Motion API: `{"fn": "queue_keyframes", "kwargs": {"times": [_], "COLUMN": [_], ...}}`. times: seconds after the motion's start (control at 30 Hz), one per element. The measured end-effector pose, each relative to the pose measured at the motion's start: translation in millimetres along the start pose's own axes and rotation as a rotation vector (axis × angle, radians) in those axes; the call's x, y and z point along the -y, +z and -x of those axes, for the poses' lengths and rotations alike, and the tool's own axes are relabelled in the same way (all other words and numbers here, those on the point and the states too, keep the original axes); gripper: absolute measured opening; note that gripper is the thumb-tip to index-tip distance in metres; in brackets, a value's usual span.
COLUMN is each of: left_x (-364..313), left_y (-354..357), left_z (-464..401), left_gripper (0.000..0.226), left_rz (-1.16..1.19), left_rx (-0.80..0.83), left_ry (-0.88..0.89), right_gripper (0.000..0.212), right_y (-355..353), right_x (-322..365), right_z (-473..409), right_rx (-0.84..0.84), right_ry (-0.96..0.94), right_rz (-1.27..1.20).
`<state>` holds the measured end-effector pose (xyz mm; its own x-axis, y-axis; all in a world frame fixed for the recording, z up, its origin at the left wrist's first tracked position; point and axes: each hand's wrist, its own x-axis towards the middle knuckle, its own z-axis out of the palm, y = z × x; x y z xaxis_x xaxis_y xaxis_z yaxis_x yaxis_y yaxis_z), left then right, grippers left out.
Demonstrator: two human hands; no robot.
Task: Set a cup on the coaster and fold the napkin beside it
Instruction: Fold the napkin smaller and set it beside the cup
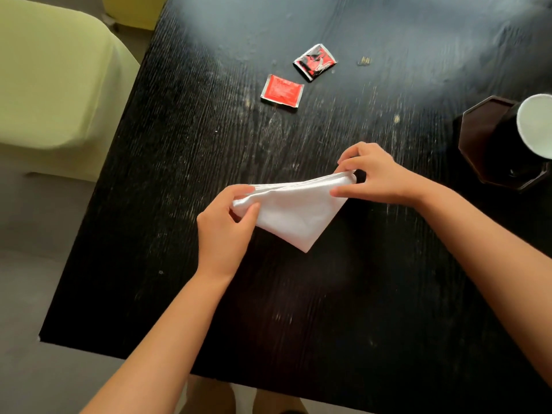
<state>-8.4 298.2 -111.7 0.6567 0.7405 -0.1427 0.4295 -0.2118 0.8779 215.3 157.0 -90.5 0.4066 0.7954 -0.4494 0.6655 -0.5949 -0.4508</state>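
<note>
White cloth napkin, folded to triangle, held just above black wooden desk. L hand fingers pinch left corner; R hand fingers pinch right corner. White cup on dark octagonal coaster, far right.

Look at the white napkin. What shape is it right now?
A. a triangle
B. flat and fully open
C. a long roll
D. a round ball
A: the napkin is folded into a triangle, the left hand and right hand pinching its two upper corners, its point hanging toward the person.
</note>
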Motion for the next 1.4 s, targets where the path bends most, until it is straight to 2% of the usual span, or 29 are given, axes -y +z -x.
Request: {"fn": "queue_keyframes", "kwargs": {"times": [0.13,0.23,0.3,0.47,0.67,0.83,0.93,1.0,1.03,1.1,1.17,1.27,1.33,1.4], "left_x": [2.5,3.6,5.2,15.1,27.3,32.0,26.6,16.8,11.4,3.1,3.3,13.9,21.8,25.8], "left_y": [3.4,4.7,7.3,17.2,19.2,20.1,20.7,21.6,23.2,32.5,48.9,67.0,70.6,73.3], "left_z": [-8.2,-17.8,-26.7,-41.3,-53.3,-48.6,-47.4,-43.6,-38.9,-22.1,-5.9,-1.4,-5.4,-5.9], "left_gripper": [0.015,0.013,0.013,0.012,0.013,0.014,0.016,0.031,0.042,0.057,0.062,0.063,0.062,0.061], "left_rz": [0.0,-0.048,-0.116,-0.352,-0.446,-0.436,-0.406,-0.402,-0.426,-0.55,-0.713,-0.846,-0.876,-0.868], "left_rx": [0.023,-0.001,-0.019,0.003,-0.037,-0.05,-0.066,-0.136,-0.159,-0.062,0.154,0.332,0.346,0.331], "left_ry": [0.017,0.041,0.059,0.159,0.235,0.231,0.188,0.121,0.153,0.387,0.593,0.565,0.54,0.543], "right_gripper": [0.018,0.022,0.027,0.018,0.016,0.028,0.026,0.029,0.034,0.042,0.047,0.051,0.055,0.057], "right_y": [11.9,23.5,33.6,66.0,76.3,70.0,67.7,67.1,68.3,73.6,80.5,87.5,89.8,92.3], "right_x": [-1.7,-6.2,-7.6,-2.9,-5.6,-7.9,-6.6,-5.7,-5.5,-2.7,6.7,17.4,14.0,8.5], "right_z": [3.7,7.2,12.3,25.7,25.2,16.1,9.4,11.2,14.3,21.6,25.9,21.5,16.9,13.7], "right_rx": [-0.103,-0.164,-0.254,-0.52,-0.646,-0.638,-0.631,-0.639,-0.64,-0.643,-0.639,-0.505,-0.388,-0.361], "right_ry": [0.072,0.096,0.097,0.108,0.139,0.126,0.166,0.213,0.229,0.239,0.203,0.101,0.121,0.142], "right_rz": [0.049,0.034,0.052,0.146,0.092,0.136,0.081,0.023,0.029,0.116,0.252,0.372,0.377,0.364]}}
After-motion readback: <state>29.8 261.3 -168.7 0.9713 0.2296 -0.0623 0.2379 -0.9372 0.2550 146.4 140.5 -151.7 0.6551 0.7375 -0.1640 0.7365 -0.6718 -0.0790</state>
